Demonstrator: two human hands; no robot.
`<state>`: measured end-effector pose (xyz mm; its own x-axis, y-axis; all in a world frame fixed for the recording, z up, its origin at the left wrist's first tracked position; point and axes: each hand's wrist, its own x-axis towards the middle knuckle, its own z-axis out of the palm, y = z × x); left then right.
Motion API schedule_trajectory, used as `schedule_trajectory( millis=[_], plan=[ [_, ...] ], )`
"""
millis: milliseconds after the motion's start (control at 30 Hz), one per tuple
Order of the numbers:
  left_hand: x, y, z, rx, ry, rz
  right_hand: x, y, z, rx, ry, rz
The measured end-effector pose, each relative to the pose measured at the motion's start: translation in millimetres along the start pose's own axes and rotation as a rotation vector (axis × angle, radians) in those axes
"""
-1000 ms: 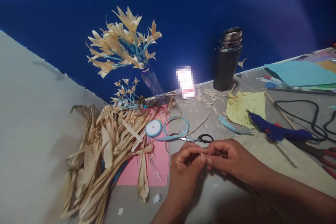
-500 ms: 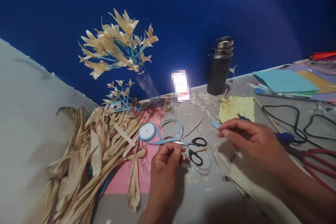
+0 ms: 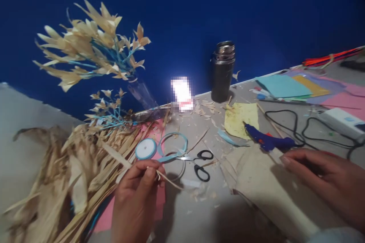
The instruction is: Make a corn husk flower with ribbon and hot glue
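My left hand (image 3: 139, 193) is closed in a pinch on a thin dry husk strip (image 3: 172, 183), whose free end points right over the table. Black-handled scissors (image 3: 203, 167) lie beside it, next to a light blue ribbon (image 3: 173, 134) and its white spool (image 3: 146, 148). On the right, my right hand (image 3: 327, 182) hovers with loosely bent fingers by the blue glue gun (image 3: 265, 138). Its fingertips are at the pale glue stick (image 3: 276, 156) at the gun's back; whether they touch is unclear. A short blue ribbon piece (image 3: 226, 137) lies near the nozzle.
Dry corn husks (image 3: 76, 182) are heaped at left, partly over pink paper (image 3: 154, 205). Husk flowers stand in a clear bottle (image 3: 142, 93) by the wall. A dark flask (image 3: 222, 74), yellow paper (image 3: 236, 115), black cable (image 3: 302, 136) and coloured sheets (image 3: 285, 86) lie across the back.
The view has turned right. My right hand has moved away from the blue ribbon piece, rightward and toward me, uncovering the glue gun. My left hand still pinches the husk strip.
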<state>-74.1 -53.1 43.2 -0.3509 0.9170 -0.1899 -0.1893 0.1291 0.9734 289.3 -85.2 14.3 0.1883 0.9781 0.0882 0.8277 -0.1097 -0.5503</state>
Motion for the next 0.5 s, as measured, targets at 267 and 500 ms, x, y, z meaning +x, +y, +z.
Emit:
schedule_trajectory(
  millis=[267,500],
  plan=[
    [-5,-18,4,-0.017,-0.144,-0.041,37,-102,94,-0.25,-0.507,-0.563],
    [10,-62,10,-0.029,-0.38,-0.224,55,-118,116,-0.399,-0.433,-0.606]
  ],
)
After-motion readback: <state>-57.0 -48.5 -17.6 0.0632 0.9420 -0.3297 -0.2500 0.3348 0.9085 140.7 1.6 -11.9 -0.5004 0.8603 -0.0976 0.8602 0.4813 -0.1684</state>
